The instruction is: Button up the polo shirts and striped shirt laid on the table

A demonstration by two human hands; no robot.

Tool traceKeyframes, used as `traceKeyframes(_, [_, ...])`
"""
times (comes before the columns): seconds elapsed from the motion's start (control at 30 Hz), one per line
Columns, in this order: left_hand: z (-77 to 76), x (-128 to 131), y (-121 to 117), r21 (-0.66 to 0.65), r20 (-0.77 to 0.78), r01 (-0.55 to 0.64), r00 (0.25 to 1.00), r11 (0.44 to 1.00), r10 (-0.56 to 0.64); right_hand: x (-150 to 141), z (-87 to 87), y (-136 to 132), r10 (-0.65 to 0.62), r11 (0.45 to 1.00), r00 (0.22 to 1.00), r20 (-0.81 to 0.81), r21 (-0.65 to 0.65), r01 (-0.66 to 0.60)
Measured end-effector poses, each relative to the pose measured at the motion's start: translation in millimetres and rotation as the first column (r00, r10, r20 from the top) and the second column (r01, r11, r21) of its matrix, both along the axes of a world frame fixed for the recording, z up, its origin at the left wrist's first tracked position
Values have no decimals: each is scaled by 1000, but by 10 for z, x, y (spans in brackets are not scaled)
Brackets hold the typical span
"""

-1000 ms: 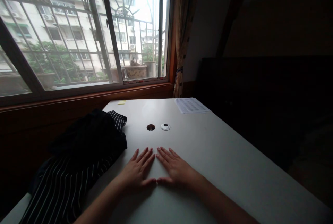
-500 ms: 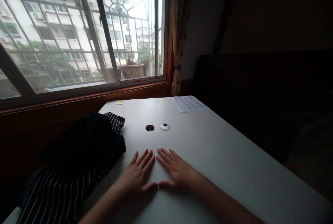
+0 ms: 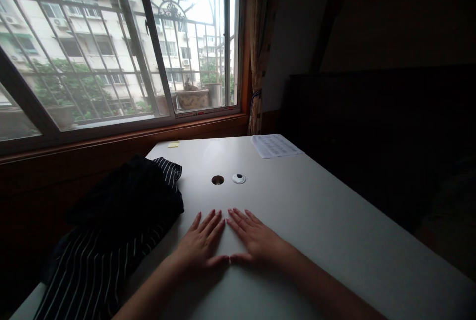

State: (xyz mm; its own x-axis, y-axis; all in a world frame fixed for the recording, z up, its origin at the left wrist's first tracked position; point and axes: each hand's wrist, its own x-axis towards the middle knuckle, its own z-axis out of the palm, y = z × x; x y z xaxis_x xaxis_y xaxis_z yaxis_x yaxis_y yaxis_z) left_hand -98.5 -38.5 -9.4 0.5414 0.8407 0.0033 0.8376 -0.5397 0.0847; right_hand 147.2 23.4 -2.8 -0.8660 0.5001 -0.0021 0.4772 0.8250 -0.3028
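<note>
Both hands lie palm down on the white surface (image 3: pixel 316 240), between its left and right edges, fingers pointing toward the far edge. The left hand (image 3: pixel 201 246) has its grip flattened right out, fingers slightly spread, with hold of nothing. The right hand (image 3: pixel 256 241) mirrors it, its grip just as flat and also free of any object. The thumb tips meet or very nearly meet; I cannot tell which. Beyond the fingertips, toward the far edge, is a round hole (image 3: pixel 217 180), with a white cap (image 3: pixel 238 181), dark at its centre, lying just to its right. Along the left edge, near the left hand, dark cloth (image 3: pixel 126 196) and white-striped fabric (image 3: pixel 89 265) lie heaped. Printed sheets (image 3: pixel 275 147) lie at the far right corner and a yellow note (image 3: pixel 173 145) near the far left corner. Past the far edge are a window (image 3: pixel 156 44) and a tied curtain (image 3: pixel 256 57).
</note>
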Motion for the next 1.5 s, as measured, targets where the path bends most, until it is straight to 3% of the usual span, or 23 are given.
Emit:
traceKeyframes(0.83, [12,-21,-3,-25,5,-3,1000,1000,3,1,-58,17,13,999,1000,-2,37,-13])
traceKeyframes(1.0, [-22,-24,-5,5,53,18,998,1000,-19,9,-82,43,48,997,993,-104,64,-42])
traceKeyframes(1.17, [11,-61,9,155,149,-57,988,986,34,92,-78,84,10,994,930,-367,101,29])
traceKeyframes(1.23, [141,-142,4,271,199,-154,975,950,101,144,-58,103,-29,993,896,-442,87,75])
traceKeyframes(1.3, [331,-285,-12,418,239,-272,953,867,184,187,-39,123,-80,991,866,-493,56,123])
traceKeyframes(1.4, [604,-596,-64,590,299,-451,892,669,338,220,-31,143,-136,986,842,-522,12,167])
traceKeyframes(1.5, [725,-921,-139,646,357,-620,761,444,542,220,-47,145,-135,988,842,-523,-4,156])
